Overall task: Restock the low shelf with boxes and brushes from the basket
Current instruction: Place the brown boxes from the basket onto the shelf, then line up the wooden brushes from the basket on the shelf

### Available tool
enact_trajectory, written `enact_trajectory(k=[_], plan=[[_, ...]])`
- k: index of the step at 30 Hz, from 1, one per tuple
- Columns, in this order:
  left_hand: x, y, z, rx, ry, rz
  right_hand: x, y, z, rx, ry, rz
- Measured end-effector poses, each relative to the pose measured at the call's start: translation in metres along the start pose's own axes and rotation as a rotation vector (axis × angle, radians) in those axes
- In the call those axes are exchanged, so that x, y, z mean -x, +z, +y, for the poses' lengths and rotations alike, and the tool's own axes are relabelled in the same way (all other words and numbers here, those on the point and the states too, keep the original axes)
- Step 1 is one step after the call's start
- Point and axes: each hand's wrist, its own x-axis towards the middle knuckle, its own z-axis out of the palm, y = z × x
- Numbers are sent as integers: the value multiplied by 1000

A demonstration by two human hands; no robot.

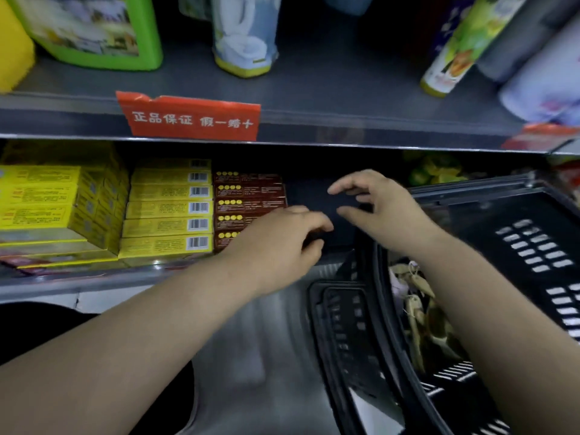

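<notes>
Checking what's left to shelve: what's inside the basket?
Pale brownish items with string tags lie in the basket; too blurred to name. The right forearm covers the rest.

Single head-worn wide-angle view, facing forward and down, close to the low shelf [94,279]; basket [533,246] at right edge of frame.

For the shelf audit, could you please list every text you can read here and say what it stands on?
"正品保证 假一赔十": white characters on the red tag on the front edge of the upper shelf.
Print and barcode numbers on the yellow boxes: too small to read.
Print on the dark red boxes: blurred, unreadable.
Labels on the bottles above: blurred, unreadable.
</notes>
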Motion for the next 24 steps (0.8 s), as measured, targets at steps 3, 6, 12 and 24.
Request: enact_trajectory(k=[3, 6, 12, 24], plan=[[-3, 16, 29, -53, 153, -53, 53, 0, 17, -84, 56, 126], [-6, 33, 53, -126, 229, -140, 98, 6, 38, -216, 131, 147], [-25, 58, 93, -244, 291, -263, 151, 17, 106, -233, 461, 24], [-70, 115, 122, -234, 341, -279, 138, 2, 265, 452, 1008, -354]])
